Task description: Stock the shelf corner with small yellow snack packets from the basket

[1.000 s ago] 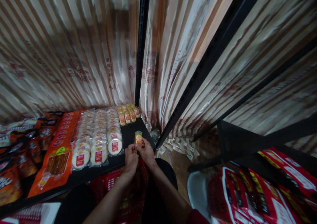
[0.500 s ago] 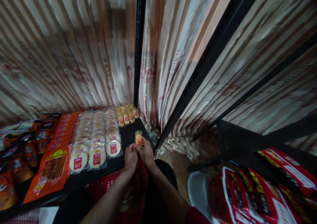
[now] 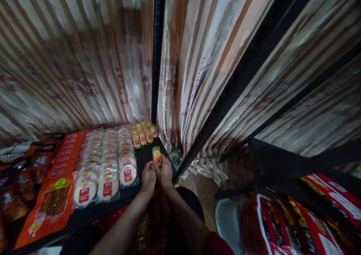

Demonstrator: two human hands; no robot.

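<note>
Pinching small yellow plastic-wrapped packet [image 3: 156,156] low: right hand [image 3: 165,172]; left hand [image 3: 148,178] beside, grip unclear; light pressure advisable.

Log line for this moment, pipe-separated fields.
left hand: at base of small yellow packet | right hand: gripping it | left of hands: round white packs, orange pack | beyond: rowed yellow packets | under packs: black shelf

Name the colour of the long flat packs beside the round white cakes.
Orange; the long flat packs show best in the head view.
</note>
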